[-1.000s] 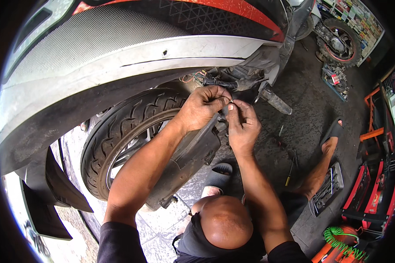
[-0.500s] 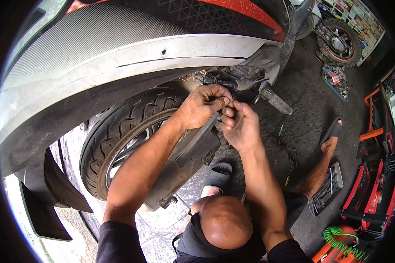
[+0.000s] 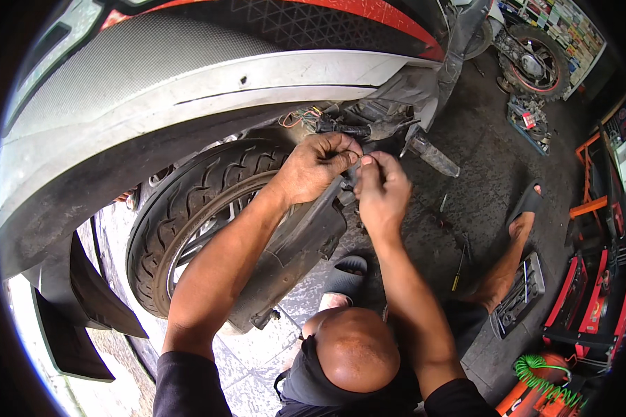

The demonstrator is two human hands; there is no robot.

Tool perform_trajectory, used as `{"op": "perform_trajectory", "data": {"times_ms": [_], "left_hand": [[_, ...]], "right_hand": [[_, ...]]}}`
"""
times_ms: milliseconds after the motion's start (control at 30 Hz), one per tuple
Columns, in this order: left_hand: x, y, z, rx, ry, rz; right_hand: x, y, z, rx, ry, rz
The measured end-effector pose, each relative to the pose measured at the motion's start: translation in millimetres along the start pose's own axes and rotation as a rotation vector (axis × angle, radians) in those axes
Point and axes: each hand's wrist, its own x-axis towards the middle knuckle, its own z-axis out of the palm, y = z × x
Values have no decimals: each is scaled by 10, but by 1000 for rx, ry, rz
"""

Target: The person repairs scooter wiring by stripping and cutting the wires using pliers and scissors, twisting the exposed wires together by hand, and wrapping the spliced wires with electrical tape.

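Observation:
My left hand (image 3: 313, 169) and my right hand (image 3: 384, 196) meet fingertip to fingertip beside the rear wheel of a scooter. Both are closed in a pinch; whatever lies between the fingers is too small and covered to name. Just beyond them are a black cable or hose end (image 3: 344, 128) and a bundle of thin coloured wires (image 3: 300, 118) under the bodywork. The black tyre (image 3: 156, 226) stands left of my left forearm. A long dark cover (image 3: 285, 267) runs beneath my wrists. Overhead curves the scooter's white and grey side panel (image 3: 209, 83).
A folded footrest (image 3: 435, 154) juts out to the right of my hands. On the floor lie a yellow-handled screwdriver (image 3: 458, 272) and an open tool tray (image 3: 520, 295). Red racks (image 3: 591, 292) and a coiled green hose (image 3: 546, 379) stand at the right. Another wheel (image 3: 535, 62) is farther back.
My right hand has turned, its fingers curling in more over the pinch. My left hand keeps its pinch nearly in place. The whole view has shifted slightly.

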Motion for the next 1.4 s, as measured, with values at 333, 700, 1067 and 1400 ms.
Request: {"op": "perform_trajectory", "data": {"times_ms": [333, 700, 1067, 1400], "left_hand": [[-1, 21, 6, 120, 61, 23], [29, -19, -22, 9, 36, -24], [31, -23, -7, 24, 38, 4], [13, 51, 3, 42, 50, -36]], "right_hand": [[-144, 568, -927, 462, -370, 410], [-2479, 2358, -2257, -1504, -450, 156], [-1679, 1477, -1887, -650, -186, 636], [-625, -55, -844, -1060, -178, -433]]}}
